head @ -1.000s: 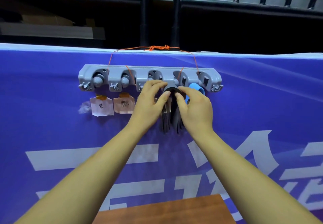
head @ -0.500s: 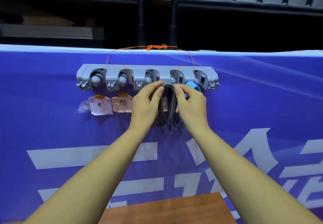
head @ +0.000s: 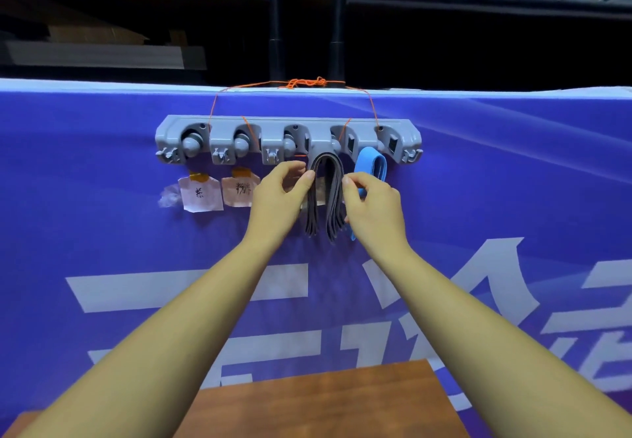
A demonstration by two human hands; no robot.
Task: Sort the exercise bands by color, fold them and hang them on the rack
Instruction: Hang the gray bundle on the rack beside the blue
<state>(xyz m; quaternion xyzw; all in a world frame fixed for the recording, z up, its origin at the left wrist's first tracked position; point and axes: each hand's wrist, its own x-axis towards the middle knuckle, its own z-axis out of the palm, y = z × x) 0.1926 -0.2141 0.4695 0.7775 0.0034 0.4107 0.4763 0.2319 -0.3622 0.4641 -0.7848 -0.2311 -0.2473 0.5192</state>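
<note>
pinches folded dark grey bands [head: 326, 194], draped over the rack [head: 362, 126], in both grips, left hand [head: 277, 198] and right hand [head: 374, 205], with blue band [head: 371, 164] hung just beside, no bands on three left pegs [head: 241, 143], likely partway done.

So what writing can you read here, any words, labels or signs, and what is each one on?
"紫": handwritten on the left paper tag under the rack.
Right paper tag: handwritten, too scrawled to read.
Banner: big white characters, cut off and partly covered, unreadable.
Third tag: mostly hidden behind the left hand and grey bands, nothing readable.
</note>
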